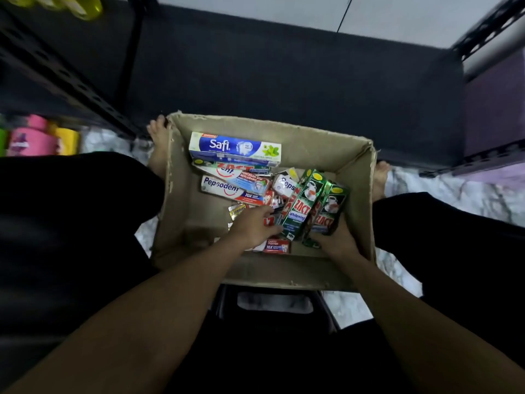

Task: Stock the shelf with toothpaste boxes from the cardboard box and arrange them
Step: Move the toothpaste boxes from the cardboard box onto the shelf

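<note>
In carton (284,126), R hand (339,241) curls round two green Zact boxes (304,206), long axes pointing away twd shelf (284,75); L hand (252,226) nearer loose pile (227,186), fingers bent at boxes' side, grip unclear.

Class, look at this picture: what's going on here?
A person sits over an open cardboard box of toothpaste boxes, with both hands inside it. The right hand holds two green Zact Whitening boxes. The left hand reaches in beside them, but its grip is unclear. A Safi box and a Pepsodent box lie in the carton. No toothpaste shows on the dark shelf ahead.
</note>
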The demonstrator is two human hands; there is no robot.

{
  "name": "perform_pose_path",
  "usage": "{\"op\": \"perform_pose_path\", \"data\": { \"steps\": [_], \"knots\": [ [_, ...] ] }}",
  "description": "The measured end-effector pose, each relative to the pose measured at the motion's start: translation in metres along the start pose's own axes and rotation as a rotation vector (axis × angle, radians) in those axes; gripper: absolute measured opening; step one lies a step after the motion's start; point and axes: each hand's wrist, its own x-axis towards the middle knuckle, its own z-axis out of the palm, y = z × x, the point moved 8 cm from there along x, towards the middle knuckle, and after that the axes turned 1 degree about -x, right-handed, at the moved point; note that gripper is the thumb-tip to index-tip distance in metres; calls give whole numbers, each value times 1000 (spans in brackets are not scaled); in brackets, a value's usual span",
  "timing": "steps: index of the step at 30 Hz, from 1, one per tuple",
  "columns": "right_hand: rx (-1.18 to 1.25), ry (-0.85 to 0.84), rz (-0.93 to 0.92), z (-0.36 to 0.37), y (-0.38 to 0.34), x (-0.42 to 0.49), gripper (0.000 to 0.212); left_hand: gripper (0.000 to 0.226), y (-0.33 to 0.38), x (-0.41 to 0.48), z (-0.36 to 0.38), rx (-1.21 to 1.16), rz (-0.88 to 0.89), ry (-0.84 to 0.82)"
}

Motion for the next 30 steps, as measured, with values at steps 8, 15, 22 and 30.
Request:
{"op": "perform_pose_path", "data": {
  "steps": [8, 15, 22, 30],
  "knots": [
    [293, 2, 52, 7, 4, 12, 73, 60, 8, 12, 28, -265, -133, -22],
    [477, -61, 155, 21, 8, 12, 57, 48, 11, 15, 20, -387, -169, 3],
    [536, -90, 105, 27, 5, 17, 49, 31, 7, 17, 19, -464, -209, -24],
    [471, -17, -23, 25, -8, 23, 71, 58, 5, 11, 22, -512, -205, -69]
  ]
}}
